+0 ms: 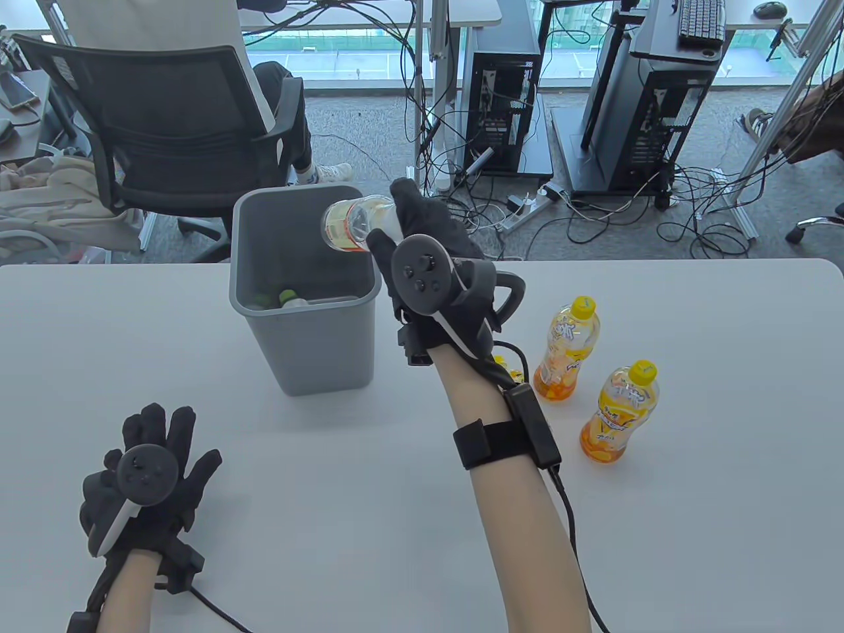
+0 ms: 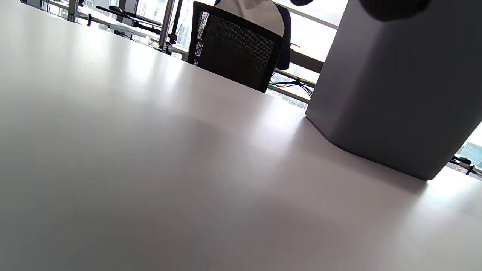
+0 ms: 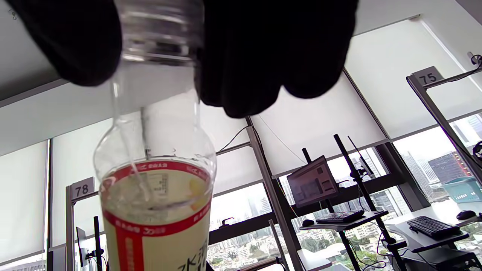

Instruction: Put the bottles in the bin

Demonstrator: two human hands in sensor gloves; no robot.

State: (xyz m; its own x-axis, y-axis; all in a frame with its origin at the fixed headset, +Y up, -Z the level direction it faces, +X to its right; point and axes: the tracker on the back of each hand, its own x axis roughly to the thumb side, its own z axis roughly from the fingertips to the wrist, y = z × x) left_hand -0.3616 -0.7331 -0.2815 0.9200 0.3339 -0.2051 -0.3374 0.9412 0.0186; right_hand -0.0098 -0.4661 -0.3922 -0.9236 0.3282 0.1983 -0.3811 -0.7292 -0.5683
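Table view. Right hand [image 1: 428, 264], black sensor glove with a dark tracker on its back, grips a clear plastic bottle [image 1: 349, 224] by the neck end; the bottle lies tilted over the open top of the bin [image 1: 316, 343], base pointing toward the bin's far left. Bin: grey plastic, rectangular, tapering to the base, smooth matte walls, standing on the white table [image 1: 330, 527]; a green-capped item shows low inside. Two upright bottles stand right of the raised forearm, near each other but apart: near orange bottle [image 1: 620, 412] and far orange bottle [image 1: 567, 349], both yellow-capped, waisted, with yellow-orange labels. Left hand [image 1: 148, 475] lies flat on the table at lower left, fingers spread, holding nothing. Beyond the table edge: black mesh office chair [image 1: 165, 125], computer towers and loose cables on grey carpet.

Left wrist view. Smooth, faintly glossy table surface fills the frame; the grey bin wall [image 2: 391, 94] rises at right, its corner rounded. Chair back [image 2: 235, 47] behind. Glove tips barely show at the top edge.

Right wrist view. Black gloved fingers [image 3: 263, 56] clamp the ribbed neck of the bottle [image 3: 154, 188]; transparent shoulder, white label with red bands. Roller blinds, window frames and monitor stands behind.
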